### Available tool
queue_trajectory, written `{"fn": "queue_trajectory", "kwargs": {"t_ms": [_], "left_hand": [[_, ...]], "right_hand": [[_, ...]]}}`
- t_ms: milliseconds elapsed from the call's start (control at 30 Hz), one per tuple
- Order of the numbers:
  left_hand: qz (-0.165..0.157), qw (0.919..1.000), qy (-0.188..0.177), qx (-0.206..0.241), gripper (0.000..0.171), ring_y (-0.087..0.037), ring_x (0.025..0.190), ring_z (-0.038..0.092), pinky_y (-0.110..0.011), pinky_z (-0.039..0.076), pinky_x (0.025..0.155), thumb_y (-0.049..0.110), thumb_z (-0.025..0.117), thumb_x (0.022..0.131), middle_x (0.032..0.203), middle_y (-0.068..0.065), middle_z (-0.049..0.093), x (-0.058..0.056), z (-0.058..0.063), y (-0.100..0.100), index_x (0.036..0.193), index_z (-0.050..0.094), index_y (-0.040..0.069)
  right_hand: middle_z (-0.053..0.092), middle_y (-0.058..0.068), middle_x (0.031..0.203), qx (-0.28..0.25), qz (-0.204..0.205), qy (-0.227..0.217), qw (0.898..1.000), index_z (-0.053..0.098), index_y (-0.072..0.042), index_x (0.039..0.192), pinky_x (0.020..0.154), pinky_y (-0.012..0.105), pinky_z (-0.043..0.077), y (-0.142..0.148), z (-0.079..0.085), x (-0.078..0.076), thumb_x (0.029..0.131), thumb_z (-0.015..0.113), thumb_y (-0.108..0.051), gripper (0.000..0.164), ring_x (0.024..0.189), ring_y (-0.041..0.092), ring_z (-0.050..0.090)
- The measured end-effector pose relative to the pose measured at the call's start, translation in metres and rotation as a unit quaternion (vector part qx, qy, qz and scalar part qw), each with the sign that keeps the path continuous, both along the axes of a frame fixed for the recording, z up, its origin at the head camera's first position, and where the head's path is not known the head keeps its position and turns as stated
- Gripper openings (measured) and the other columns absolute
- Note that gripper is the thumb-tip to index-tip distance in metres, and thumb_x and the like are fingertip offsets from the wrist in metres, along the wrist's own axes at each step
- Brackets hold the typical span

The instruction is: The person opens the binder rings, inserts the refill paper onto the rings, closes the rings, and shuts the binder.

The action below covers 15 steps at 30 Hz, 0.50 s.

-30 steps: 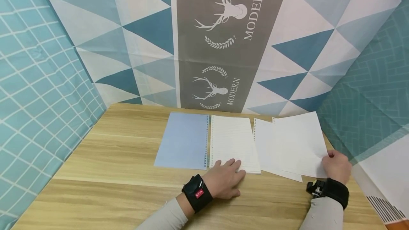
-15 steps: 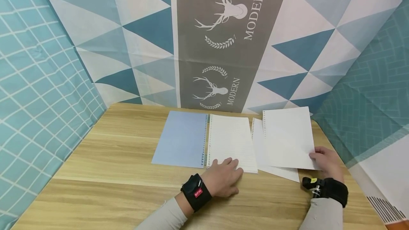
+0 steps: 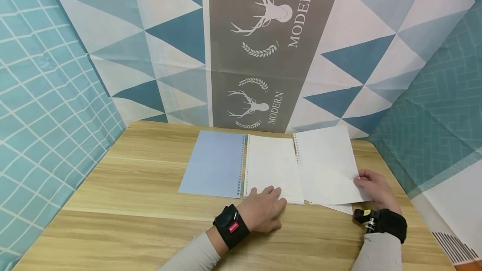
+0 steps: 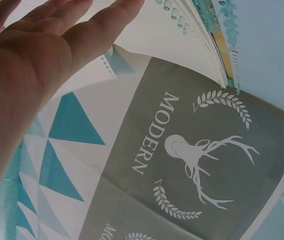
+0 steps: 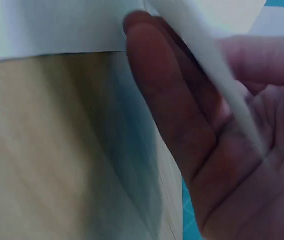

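Note:
A spiral notebook lies open on the wooden table, its blue cover (image 3: 214, 164) to the left and its lined white pages (image 3: 272, 162) to the right. My left hand (image 3: 262, 211) rests on the lower edge of these pages, fingers spread and fairly straight. Teal binding rings (image 4: 207, 16) run between cover and pages in the left wrist view. My right hand (image 3: 378, 189) pinches the right edge of a loose white sheet (image 3: 325, 166) with holes along its left side. Beneath it, another loose sheet (image 3: 342, 208) shows only at its lower corner.
The wooden table (image 3: 143, 195) ends at a patterned cloth backdrop (image 3: 248, 53) just behind the notebook. A teal gridded cloth (image 3: 49, 116) hangs at the left, and a green cloth (image 3: 444, 116) at the right. Black camera straps circle both wrists.
My right hand has carried the loose sheet leftward, over the other loose sheet and up beside the notebook pages. The notebook shifted slightly left early on; my left hand stays on it.

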<state>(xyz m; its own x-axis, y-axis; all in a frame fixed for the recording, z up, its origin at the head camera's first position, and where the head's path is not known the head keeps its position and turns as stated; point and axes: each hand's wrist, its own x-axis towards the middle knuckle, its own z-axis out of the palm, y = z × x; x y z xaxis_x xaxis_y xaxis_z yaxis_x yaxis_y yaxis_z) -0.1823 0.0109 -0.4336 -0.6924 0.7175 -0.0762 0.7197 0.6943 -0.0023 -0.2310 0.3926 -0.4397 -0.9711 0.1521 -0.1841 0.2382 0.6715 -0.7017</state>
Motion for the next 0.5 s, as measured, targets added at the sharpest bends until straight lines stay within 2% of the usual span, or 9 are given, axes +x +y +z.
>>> {"fn": "queue_trajectory", "kwargs": {"t_ms": [133,233,333,500], "left_hand": [[-0.001,1.0,-0.001,0.001,0.043,-0.021,0.133,0.054,-0.057,0.053,0.096,0.057,0.071,0.089,0.133,0.003,0.056,0.0,0.001,0.0,0.119,0.061,0.028],[0.0,1.0,-0.004,0.002,0.043,-0.021,0.132,0.054,-0.056,0.053,0.096,0.057,0.07,0.09,0.135,0.001,0.056,-0.001,0.002,-0.001,0.12,0.059,0.029],[0.003,1.0,-0.003,0.0,0.044,-0.02,0.129,0.054,-0.057,0.053,0.096,0.057,0.069,0.09,0.135,0.001,0.055,-0.001,0.001,-0.003,0.122,0.058,0.03],[0.005,1.0,0.005,-0.001,0.043,-0.018,0.123,0.054,-0.058,0.052,0.095,0.057,0.069,0.09,0.131,0.001,0.055,-0.001,0.001,-0.003,0.12,0.058,0.029]], "right_hand": [[0.057,0.024,0.111,0.041,0.04,0.012,0.998,0.054,0.012,0.12,0.078,0.032,0.037,-0.001,0.001,-0.003,0.102,0.05,-0.013,0.031,0.101,0.032,0.048],[0.058,0.028,0.111,0.095,0.045,0.025,0.994,0.055,0.011,0.119,0.077,0.033,0.04,0.0,0.002,-0.005,0.101,0.047,-0.013,0.032,0.098,0.036,0.052],[0.06,0.032,0.113,0.134,0.037,0.032,0.99,0.055,0.012,0.12,0.077,0.036,0.042,0.003,0.003,-0.004,0.099,0.046,-0.012,0.033,0.096,0.039,0.054],[0.059,0.034,0.114,0.141,0.01,0.032,0.989,0.054,0.014,0.121,0.074,0.035,0.043,0.01,0.002,-0.001,0.099,0.046,-0.011,0.034,0.095,0.04,0.055]]}}
